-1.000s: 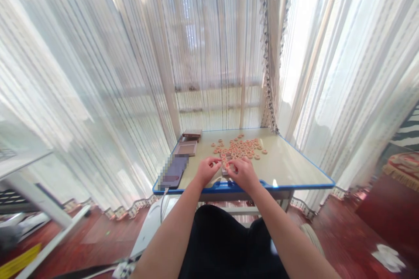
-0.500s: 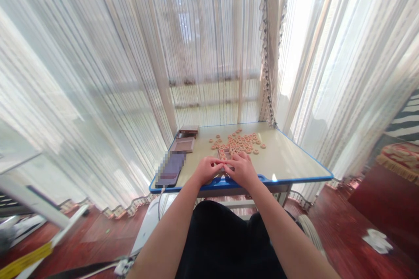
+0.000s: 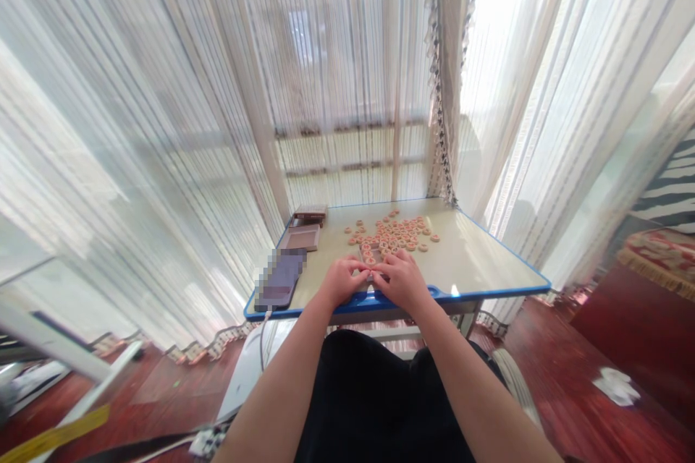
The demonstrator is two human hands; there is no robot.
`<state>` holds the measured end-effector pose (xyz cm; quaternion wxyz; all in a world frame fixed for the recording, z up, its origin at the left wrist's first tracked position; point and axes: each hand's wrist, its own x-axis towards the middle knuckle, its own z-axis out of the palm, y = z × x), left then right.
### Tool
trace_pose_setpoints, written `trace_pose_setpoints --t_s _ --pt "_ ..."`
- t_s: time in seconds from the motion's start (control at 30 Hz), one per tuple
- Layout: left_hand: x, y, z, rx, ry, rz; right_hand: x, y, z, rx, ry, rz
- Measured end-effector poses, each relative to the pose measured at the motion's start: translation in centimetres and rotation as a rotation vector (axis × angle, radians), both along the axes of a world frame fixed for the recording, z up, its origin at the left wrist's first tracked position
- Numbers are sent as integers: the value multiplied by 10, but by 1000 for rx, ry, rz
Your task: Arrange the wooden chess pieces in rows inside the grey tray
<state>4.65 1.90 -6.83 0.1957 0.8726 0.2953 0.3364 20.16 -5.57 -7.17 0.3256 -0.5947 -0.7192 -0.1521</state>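
My left hand and my right hand rest side by side at the near edge of a small cream table with a blue rim. Their fingers are curled and pinched together over a small brown box that holds a few round wooden discs. What the fingertips grip is too small to make out. Just beyond the hands lies a loose heap of several round pinkish-wood discs.
A phone with a cable lies at the table's near left corner. Behind it sit a flat brown tray and a second box. Sheer curtains hang close behind the table. Red floor lies on both sides.
Both hands drew slightly back toward the table's near edge and closed together. The view shifted a little upward and leftward.
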Motion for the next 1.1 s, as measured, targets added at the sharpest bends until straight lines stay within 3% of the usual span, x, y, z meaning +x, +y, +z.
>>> trace_pose_setpoints --t_s 0.33,0.5,1.1 --pt "0 2 -3 18 -28 66 -1 -2 -1 -18 1 -54" --pt "1 -1 -1 28 55 70 -3 -1 -1 -9 16 -123" --pt "1 0 -2 62 83 35 -2 1 0 -48 -22 -68"
